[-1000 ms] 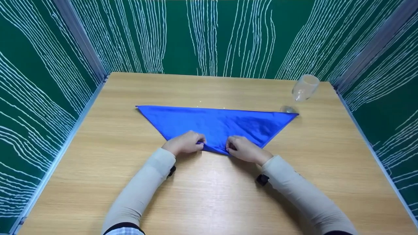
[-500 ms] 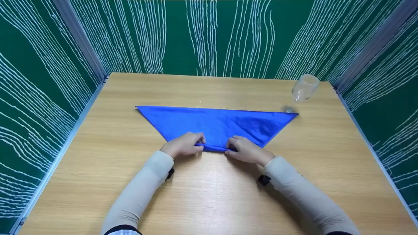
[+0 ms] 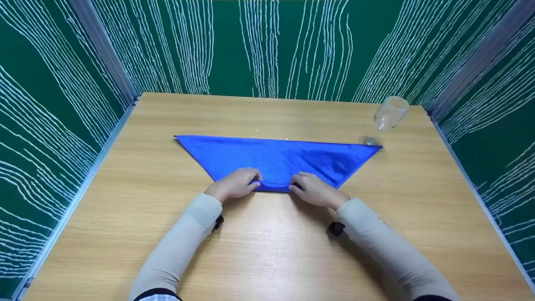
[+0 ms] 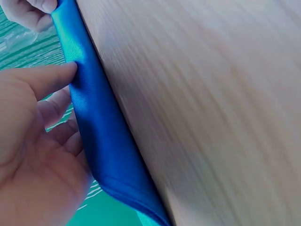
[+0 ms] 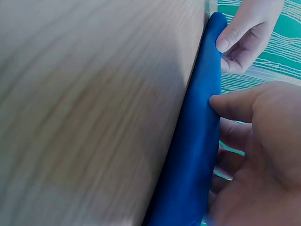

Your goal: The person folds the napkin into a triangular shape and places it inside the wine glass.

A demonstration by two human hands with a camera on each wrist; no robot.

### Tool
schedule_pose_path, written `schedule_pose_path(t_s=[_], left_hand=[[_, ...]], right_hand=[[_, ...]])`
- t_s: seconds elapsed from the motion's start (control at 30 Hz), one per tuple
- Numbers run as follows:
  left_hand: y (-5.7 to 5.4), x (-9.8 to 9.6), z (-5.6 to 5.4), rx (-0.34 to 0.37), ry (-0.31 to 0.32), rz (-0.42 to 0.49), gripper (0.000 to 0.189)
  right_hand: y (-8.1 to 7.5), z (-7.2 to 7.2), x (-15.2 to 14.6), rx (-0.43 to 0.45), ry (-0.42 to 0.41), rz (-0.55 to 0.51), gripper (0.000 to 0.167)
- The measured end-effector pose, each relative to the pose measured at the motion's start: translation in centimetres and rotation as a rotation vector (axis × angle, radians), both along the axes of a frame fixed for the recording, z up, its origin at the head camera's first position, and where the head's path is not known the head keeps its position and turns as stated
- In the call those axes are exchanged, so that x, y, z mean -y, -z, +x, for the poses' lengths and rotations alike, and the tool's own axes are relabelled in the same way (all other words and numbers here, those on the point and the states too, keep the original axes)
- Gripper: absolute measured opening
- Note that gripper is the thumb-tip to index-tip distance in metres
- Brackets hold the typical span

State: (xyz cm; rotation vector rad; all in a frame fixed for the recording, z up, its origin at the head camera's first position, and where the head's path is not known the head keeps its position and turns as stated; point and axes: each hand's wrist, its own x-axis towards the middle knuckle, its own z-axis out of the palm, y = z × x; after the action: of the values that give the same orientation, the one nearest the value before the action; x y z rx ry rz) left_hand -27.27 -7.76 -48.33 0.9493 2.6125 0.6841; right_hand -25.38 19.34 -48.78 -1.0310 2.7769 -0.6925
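Observation:
A blue cloth (image 3: 267, 159) lies on the table, its long straight edge at the back and its slanted sides narrowing toward a rolled or folded near edge. My left hand (image 3: 237, 183) pinches that near edge left of centre, and my right hand (image 3: 314, 189) pinches it right of centre. In the left wrist view, the thumb presses the rounded blue fold (image 4: 89, 108) while the other fingers curl behind it. The right wrist view shows the same hold, the thumb against the cloth (image 5: 195, 122) and the fingertips hidden behind.
A stemmed glass (image 3: 391, 113) stands at the back right, its foot just behind the cloth's right corner. Green panels with white wavy lines (image 3: 267, 50) enclose the wooden table (image 3: 267, 251) at the back and sides.
The near edge of the cloth has gone from a loose, drooping point to a straighter, tighter roll, slightly farther from me. Both hands keep gripping it; the glass stays put.

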Motion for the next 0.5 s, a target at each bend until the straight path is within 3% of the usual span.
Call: schedule_pose_path(t_s=[0.13, 0.4, 0.5], left_hand=[[0.08, -0.20, -0.05, -0.002, -0.029, -0.009, 0.016], [0.08, -0.34, -0.05, -0.001, -0.055, 0.004, 0.010], [0.10, -0.50, -0.12, 0.000, -0.066, -0.002, 0.008]], right_hand=[[0.37, -0.36, -0.05, -0.017, 0.001, -0.006, 0.012], [0.63, -0.70, -0.02, 0.032, 0.049, -0.087, 0.007], [0.79, -0.78, 0.01, -0.025, 0.043, -0.103, 0.006]])
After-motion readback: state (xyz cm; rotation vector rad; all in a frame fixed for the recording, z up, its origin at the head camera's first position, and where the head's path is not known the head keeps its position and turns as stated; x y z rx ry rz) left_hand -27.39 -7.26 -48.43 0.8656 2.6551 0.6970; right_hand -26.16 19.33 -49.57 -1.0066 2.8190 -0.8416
